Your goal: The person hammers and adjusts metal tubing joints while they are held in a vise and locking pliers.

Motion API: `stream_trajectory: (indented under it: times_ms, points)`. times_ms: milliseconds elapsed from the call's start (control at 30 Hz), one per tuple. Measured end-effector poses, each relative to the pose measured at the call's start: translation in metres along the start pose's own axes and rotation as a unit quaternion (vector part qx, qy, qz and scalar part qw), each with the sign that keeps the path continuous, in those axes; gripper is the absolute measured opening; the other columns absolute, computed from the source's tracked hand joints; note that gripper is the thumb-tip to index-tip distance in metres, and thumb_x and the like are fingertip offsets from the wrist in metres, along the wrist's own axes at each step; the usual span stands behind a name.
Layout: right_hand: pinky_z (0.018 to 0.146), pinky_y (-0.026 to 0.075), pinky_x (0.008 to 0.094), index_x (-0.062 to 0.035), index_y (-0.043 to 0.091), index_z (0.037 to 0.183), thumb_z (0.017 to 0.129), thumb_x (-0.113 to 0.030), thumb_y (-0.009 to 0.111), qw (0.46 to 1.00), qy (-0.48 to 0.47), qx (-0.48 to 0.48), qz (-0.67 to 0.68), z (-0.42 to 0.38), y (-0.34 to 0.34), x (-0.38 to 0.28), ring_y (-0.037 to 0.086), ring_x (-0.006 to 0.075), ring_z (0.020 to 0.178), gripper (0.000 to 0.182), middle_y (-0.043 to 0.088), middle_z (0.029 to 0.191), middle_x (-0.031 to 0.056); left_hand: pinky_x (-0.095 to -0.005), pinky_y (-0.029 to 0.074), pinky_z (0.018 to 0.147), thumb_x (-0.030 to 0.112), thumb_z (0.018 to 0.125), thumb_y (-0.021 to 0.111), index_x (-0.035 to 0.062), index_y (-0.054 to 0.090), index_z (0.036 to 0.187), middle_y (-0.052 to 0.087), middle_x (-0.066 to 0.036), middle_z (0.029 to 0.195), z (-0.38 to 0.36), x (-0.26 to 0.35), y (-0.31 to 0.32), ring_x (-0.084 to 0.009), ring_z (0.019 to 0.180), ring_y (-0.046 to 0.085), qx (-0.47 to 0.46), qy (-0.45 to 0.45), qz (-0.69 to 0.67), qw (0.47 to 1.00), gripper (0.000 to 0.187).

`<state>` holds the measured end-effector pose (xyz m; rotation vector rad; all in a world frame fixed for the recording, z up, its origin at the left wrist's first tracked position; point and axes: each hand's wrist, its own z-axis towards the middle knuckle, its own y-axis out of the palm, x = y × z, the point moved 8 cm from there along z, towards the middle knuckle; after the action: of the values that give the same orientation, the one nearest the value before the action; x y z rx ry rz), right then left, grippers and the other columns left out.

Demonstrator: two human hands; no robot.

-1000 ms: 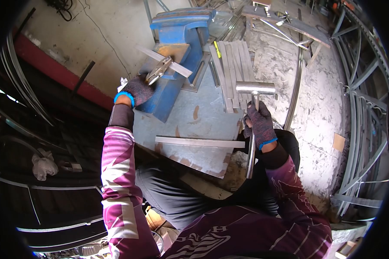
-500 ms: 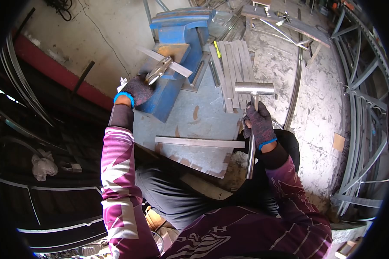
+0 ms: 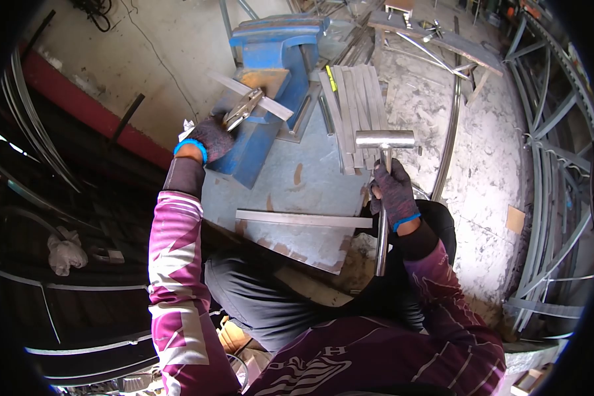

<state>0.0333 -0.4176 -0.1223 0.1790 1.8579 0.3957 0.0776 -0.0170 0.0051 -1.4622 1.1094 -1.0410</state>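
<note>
My gloved left hand (image 3: 211, 140) is closed around the handles of locking pliers (image 3: 245, 107). The pliers' jaws are clamped on a short flat metal strip (image 3: 277, 107), which lies across the blue bench vise (image 3: 252, 148). In my gloved right hand (image 3: 397, 190) is an all-metal hammer (image 3: 384, 139), gripped by its shaft with the head pointing away from me. It hangs apart from the strip, to the right of the vise. A longer flat bar (image 3: 303, 218) rests on the metal bench top (image 3: 290, 188) nearer my knees.
Several flat metal strips (image 3: 363, 115) lie side by side right of the vise, with a yellow-green item (image 3: 331, 79) on them. A low wooden bench (image 3: 442, 41) stands farther back. Metal racking (image 3: 554, 152) runs along the right, and dark metal bars (image 3: 66, 310) are at left.
The hammer and my right hand have shifted very slightly left and down in view. My left hand, the pliers and the clamped strip stay almost exactly where they were.
</note>
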Motion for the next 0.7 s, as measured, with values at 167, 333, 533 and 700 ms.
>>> stream_trajectory:
  times_ms: [167, 333, 533, 700]
  points:
    - [0.048, 0.042, 0.0287, -0.0090, 0.055, 0.096, 0.098, -0.029, 0.063, 0.986, -0.090, -0.033, -0.138, 0.010, 0.010, -0.033, 0.049, 0.0122, 0.053, 0.021, 0.049, 0.064, 0.0011, -0.0487, 0.051, 0.093, 0.025, 0.086, 0.057, 0.0033, 0.065, 0.120, 0.066, -0.028, 0.115, -0.003, -0.001, -0.001, -0.0456, 0.109, 0.062, 0.031, 0.008, 0.003, 0.999, 0.041]
    - [0.072, 0.048, 0.0447, -0.0025, 0.053, 0.107, 0.096, -0.032, 0.061, 0.837, -0.324, -0.127, -0.423, 0.009, 0.108, -0.146, 0.060, 0.0350, 0.077, 0.032, 0.056, 0.081, 0.0190, -0.0466, 0.051, 0.094, 0.023, 0.084, 0.058, 0.0058, 0.066, 0.122, 0.067, -0.025, 0.117, -0.033, 0.029, -0.036, -0.0420, 0.112, 0.063, 0.036, -0.018, -0.007, 0.999, 0.042]
    - [0.084, 0.050, 0.0491, -0.0030, 0.057, 0.115, 0.095, -0.040, 0.059, 0.630, -0.468, -0.170, -0.596, 0.058, 0.224, -0.200, 0.062, 0.0439, 0.097, 0.042, 0.064, 0.101, 0.0255, -0.0447, 0.054, 0.089, 0.020, 0.078, 0.061, 0.0090, 0.070, 0.116, 0.070, -0.019, 0.115, -0.033, 0.029, -0.057, -0.0383, 0.108, 0.066, 0.060, -0.034, 0.039, 0.997, 0.041]
    - [0.092, 0.050, 0.0463, -0.0030, 0.057, 0.126, 0.094, -0.039, 0.060, 0.653, -0.570, -0.112, -0.486, 0.051, 0.269, -0.256, 0.063, 0.0414, 0.107, 0.048, 0.064, 0.117, 0.0251, -0.0458, 0.056, 0.084, 0.014, 0.069, 0.063, 0.0090, 0.072, 0.113, 0.071, -0.020, 0.108, -0.048, 0.035, -0.066, -0.0386, 0.103, 0.069, 0.052, -0.030, 0.040, 0.997, 0.045]
